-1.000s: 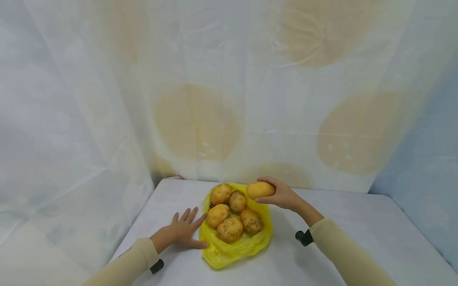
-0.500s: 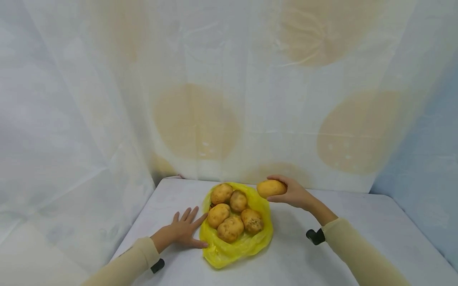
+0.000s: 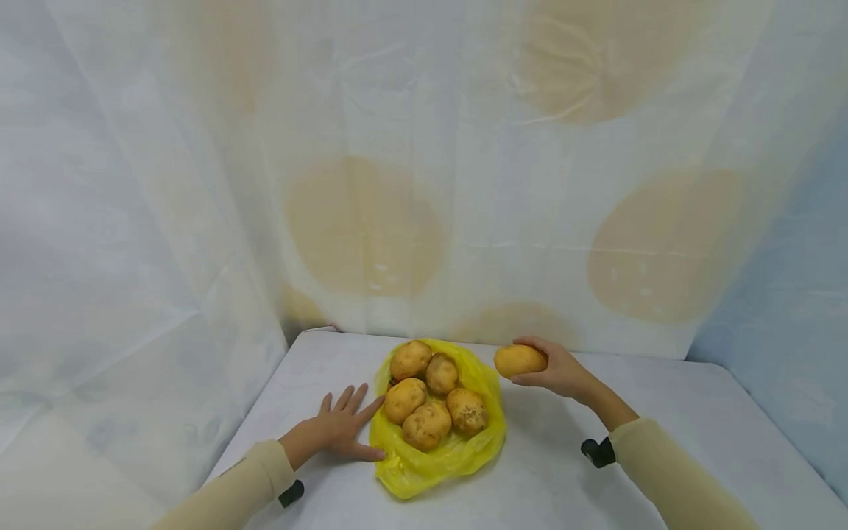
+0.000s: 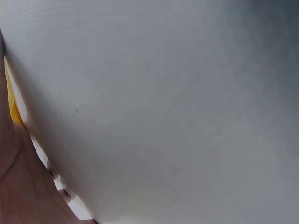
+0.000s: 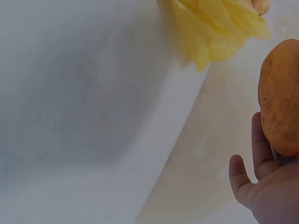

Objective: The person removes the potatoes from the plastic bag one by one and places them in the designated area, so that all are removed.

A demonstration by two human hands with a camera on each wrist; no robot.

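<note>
In the head view my right hand (image 3: 562,372) grips an oval potato (image 3: 520,361) at the right of a yellow plastic bag (image 3: 414,478). The right wrist view shows the same potato (image 5: 283,98) large at the right edge, the hand (image 5: 275,191) below and behind it. Several potatoes (image 3: 427,425) lie in the bag's wide mouth. My left hand (image 3: 336,430) has its fingers spread on the table at the bag's left side, with thumb and index tips at its edge. Only part of that palm (image 4: 28,182) shows in the left wrist view.
A white-covered table (image 3: 550,478) lies under everything. Behind it hangs a pale curtain (image 3: 490,184) with beige dots, close to the table's back edge. Pale sheeting (image 3: 132,294) also hangs on the left, and a bluish sheet (image 3: 795,309) on the right.
My right hand has carried the potato rightward, from over the bag's back right edge to beside it, and slightly lower since half a second ago. The left hand has stayed in place.
</note>
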